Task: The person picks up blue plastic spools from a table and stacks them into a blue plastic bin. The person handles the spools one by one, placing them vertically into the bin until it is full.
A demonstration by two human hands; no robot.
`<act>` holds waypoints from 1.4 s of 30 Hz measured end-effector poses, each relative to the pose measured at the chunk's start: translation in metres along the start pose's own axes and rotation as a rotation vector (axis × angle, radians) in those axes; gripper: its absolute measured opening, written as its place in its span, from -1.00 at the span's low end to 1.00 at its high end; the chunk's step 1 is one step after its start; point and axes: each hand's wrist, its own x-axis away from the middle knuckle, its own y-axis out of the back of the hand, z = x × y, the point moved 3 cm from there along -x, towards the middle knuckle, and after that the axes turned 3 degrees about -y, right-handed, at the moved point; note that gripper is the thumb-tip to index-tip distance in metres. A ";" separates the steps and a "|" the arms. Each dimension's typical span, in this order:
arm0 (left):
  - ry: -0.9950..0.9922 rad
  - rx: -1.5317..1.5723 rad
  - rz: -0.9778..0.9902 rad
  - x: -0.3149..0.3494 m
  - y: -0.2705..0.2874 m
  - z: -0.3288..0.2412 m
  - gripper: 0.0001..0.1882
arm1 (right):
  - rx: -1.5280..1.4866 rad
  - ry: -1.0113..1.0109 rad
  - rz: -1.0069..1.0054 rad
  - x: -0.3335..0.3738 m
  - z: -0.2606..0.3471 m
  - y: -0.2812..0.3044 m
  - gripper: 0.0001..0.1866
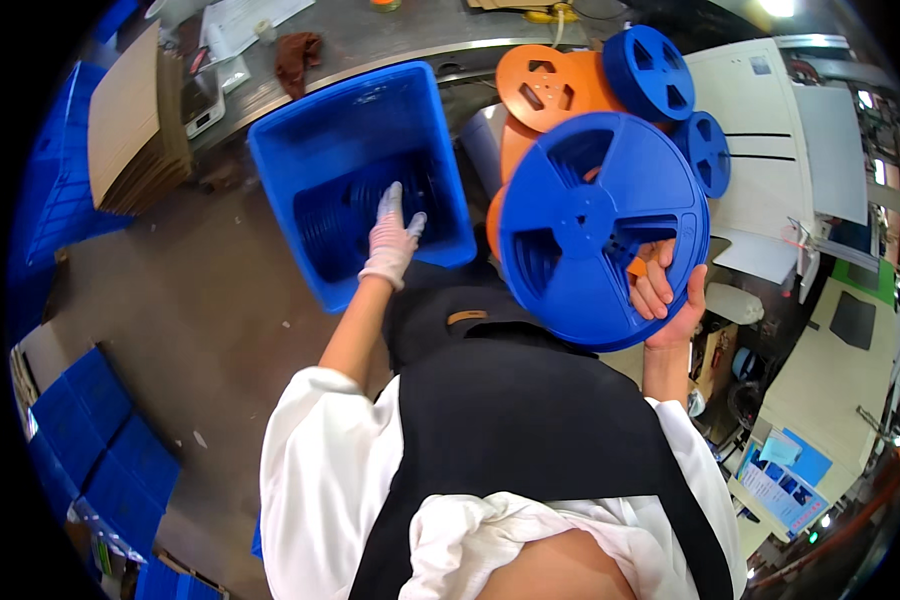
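We stand over a brownish concrete floor [200,310] in a workshop. To our far left a stack of flat cardboard sheets [135,125] leans beside blue crates [60,200], and more folded blue crates [100,440] lie low on the left. A metal workbench [390,35] curves across the top with papers [245,20] and a brown rag [298,55] on it. On the right we see white panels [770,130] and a pale table [830,380] with a blue sheet [795,465].

A deep blue bin [365,180] sits on the floor in front of us, tilted in view, with a row of blue reels [345,215] standing on edge inside. Our left hand [392,240], in a pale glove, reaches down into the bin, fingers spread loosely and resting on those reels; it grips nothing that we can see.

Our right hand [670,295], bare, is raised close to the camera and closes on the lower right edge of a large blue reel [600,230], fingers curled through one of its openings and the thumb on the rim. Behind that reel, orange reels [545,90] and smaller-looking blue reels [660,75] are piled just beside the bin.
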 end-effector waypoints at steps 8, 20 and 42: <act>-1.218 -0.456 0.157 0.059 0.058 -0.170 -0.52 | -0.346 0.051 0.227 -0.007 0.000 -0.001 -0.60; -1.127 -0.491 0.152 0.076 0.056 -0.152 -0.70 | -0.049 0.032 0.092 -0.014 0.005 -0.013 -0.29; 0.245 1.457 0.302 0.100 0.084 -0.068 -0.67 | 0.191 0.011 -0.240 -0.005 -0.010 0.017 -0.42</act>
